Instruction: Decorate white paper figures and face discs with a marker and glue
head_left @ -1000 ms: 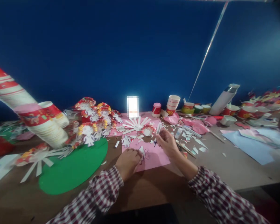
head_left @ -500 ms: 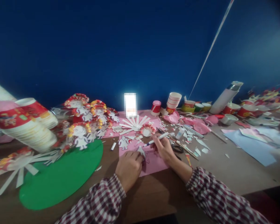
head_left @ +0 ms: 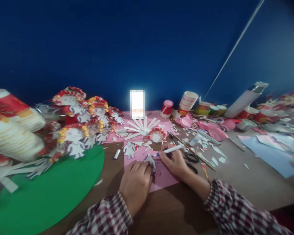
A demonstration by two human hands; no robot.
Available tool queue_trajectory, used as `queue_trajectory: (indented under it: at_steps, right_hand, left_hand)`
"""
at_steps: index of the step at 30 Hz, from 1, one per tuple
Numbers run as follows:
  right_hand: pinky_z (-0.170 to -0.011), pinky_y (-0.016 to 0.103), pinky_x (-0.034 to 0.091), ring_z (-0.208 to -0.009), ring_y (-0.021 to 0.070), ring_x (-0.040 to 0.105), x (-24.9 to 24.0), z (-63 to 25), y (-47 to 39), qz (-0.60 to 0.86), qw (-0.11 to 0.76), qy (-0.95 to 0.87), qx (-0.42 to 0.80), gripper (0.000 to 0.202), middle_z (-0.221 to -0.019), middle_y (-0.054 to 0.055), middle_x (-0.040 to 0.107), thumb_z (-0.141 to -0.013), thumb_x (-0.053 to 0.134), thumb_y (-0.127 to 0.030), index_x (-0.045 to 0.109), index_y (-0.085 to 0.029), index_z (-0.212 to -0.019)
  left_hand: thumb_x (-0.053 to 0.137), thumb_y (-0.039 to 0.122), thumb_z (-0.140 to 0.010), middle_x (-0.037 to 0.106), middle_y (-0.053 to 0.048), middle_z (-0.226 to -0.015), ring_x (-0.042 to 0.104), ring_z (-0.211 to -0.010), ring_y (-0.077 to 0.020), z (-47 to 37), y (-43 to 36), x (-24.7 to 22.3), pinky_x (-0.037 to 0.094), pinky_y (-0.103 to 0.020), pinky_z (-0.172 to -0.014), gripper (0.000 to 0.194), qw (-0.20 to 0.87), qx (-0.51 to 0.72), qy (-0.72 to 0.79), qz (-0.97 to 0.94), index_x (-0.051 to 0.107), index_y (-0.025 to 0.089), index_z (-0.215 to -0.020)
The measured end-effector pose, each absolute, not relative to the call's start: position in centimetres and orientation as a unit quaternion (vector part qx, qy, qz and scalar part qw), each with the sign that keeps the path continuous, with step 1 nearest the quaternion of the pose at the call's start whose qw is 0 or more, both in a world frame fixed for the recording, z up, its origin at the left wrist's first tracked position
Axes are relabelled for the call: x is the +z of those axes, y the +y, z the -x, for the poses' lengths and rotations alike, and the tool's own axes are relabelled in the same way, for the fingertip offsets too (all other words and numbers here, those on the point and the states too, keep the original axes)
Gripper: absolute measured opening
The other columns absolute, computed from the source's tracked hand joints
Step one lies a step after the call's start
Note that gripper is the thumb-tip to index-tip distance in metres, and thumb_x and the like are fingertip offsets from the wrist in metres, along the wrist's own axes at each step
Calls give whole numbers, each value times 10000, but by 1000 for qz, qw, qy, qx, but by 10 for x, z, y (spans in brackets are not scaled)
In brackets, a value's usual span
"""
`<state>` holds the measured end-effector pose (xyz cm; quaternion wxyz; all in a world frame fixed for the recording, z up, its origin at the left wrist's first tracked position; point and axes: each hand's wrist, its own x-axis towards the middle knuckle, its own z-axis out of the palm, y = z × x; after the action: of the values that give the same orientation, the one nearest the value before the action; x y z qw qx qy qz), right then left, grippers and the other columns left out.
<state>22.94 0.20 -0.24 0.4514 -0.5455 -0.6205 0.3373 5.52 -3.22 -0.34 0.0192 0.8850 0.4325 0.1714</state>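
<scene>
My right hand (head_left: pixel 173 161) is closed on a white marker (head_left: pixel 171 149), whose tip is at a small white paper cutout (head_left: pixel 150 160). My left hand (head_left: pixel 136 179) lies palm down beside it, its fingers bent and close together, pressing the cutout onto pink paper (head_left: pixel 161 181). Dark lines are drawn on the pink sheet by the cutout. Another white figure cutout (head_left: pixel 129 149) lies further left on the pink paper. Behind it are a fan of white strips (head_left: pixel 143 128) and a cup ring with a red and white rim (head_left: pixel 157 135).
A green oval sheet (head_left: pixel 63 186), doll-like paper figures (head_left: pixel 74 138) and stacked paper cups (head_left: pixel 12 137) are at the left. A marker cap (head_left: pixel 117 154) lies nearby. Black scissors (head_left: pixel 192 158), paper scraps (head_left: pixel 214 160) and blue paper (head_left: pixel 269 156) are at the right.
The view has shifted closer to the table, moving side objects outward. The marker has tilted flatter in my right hand; my left hand stays on the cutout.
</scene>
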Motion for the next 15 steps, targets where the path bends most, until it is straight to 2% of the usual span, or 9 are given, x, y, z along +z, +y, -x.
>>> queue_trajectory:
  at_steps: [7,15]
  right_hand:
    - [-504,210,342,-538,104,430,-4,-230,2,547,421,-655,307,87,-599,-32,505,-798,523,-261,520,-191,-746]
    - [-502,209,331,-533,105,413,-3,-230,0,564,388,-665,300,113,-579,-33,484,-817,507,-285,508,-192,-752]
  left_hand:
    - [491,196,-858,650,-79,-1038,564,-941,-244,-54,-32,-6,443,-431,-852,194,22,181,431,-884,610,179,-1011]
    - [492,172,-848,651,-84,-1035,567,-935,-240,-54,-32,-6,435,-431,-871,168,11,185,426,-886,609,177,-968]
